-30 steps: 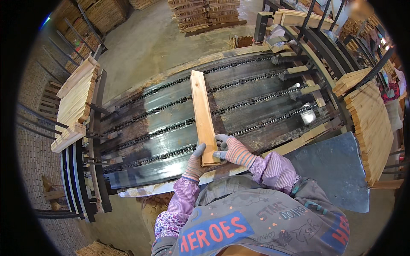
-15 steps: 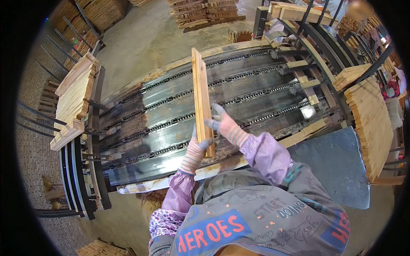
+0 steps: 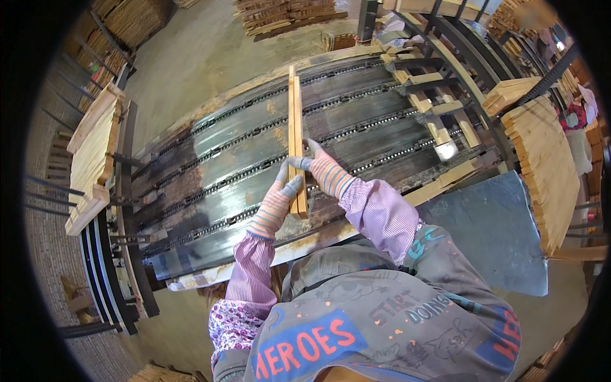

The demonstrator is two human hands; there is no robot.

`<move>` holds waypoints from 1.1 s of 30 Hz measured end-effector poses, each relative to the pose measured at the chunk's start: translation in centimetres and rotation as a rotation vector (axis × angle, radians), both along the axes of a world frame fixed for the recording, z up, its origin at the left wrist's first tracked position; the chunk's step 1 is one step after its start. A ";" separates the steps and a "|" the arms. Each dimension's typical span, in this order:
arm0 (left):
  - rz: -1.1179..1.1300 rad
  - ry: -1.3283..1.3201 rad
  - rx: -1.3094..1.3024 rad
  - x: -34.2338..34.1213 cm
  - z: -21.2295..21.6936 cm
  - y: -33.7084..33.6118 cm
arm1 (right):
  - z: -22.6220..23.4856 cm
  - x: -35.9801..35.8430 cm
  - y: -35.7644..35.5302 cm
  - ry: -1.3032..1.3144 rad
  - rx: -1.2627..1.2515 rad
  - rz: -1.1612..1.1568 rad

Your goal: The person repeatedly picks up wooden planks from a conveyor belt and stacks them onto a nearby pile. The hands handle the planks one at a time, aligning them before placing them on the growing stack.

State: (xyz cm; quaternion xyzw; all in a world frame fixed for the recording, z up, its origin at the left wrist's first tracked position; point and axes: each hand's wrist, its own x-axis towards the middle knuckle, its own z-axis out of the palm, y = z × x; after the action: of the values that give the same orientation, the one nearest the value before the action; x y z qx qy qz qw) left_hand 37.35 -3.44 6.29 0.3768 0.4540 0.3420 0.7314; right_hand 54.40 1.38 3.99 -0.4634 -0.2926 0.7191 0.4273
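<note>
A pair of long, narrow wooden boards lies edge up above the chain conveyor, pointing away from me. A thin gap shows between them at the far end. My left hand, in a striped glove with grey fingertips, grips the boards from the left near their close end. On the other side my right hand, gloved alike, holds them a little farther up, its fingers laid across the top edges. Both hands are closed around the boards, and parts of the fingers are hidden behind the wood.
Stacked boards rest on a metal frame with upright rods at the left. More boards are piled at the right, beside a dark sheet-covered surface. Wooden blocks lie at the conveyor's right end. A timber stack stands on the floor beyond.
The boards have turned from showing a broad side to standing more on edge. My right hand has gone from loosely spread fingers to a closer grip. The view has shifted slightly.
</note>
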 end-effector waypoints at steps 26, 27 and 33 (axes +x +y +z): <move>0.121 -0.025 -0.082 8.7 5.2 -5.0 | -4.0 31.9 -0.3 -1.871 -0.177 0.004; 0.114 -0.076 -0.073 9.1 4.8 -4.9 | -3.5 31.7 -0.2 -1.860 -0.162 0.087; 0.080 -0.142 -0.109 10.9 4.5 -3.7 | -4.0 30.5 -0.6 0.276 -0.244 -0.360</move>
State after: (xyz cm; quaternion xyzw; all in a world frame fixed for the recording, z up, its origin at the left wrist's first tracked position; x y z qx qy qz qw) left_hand 48.23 -7.09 10.84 0.2927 0.4336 0.3717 0.7669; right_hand 84.86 0.80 -0.06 -0.4537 -0.0556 0.7177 0.5253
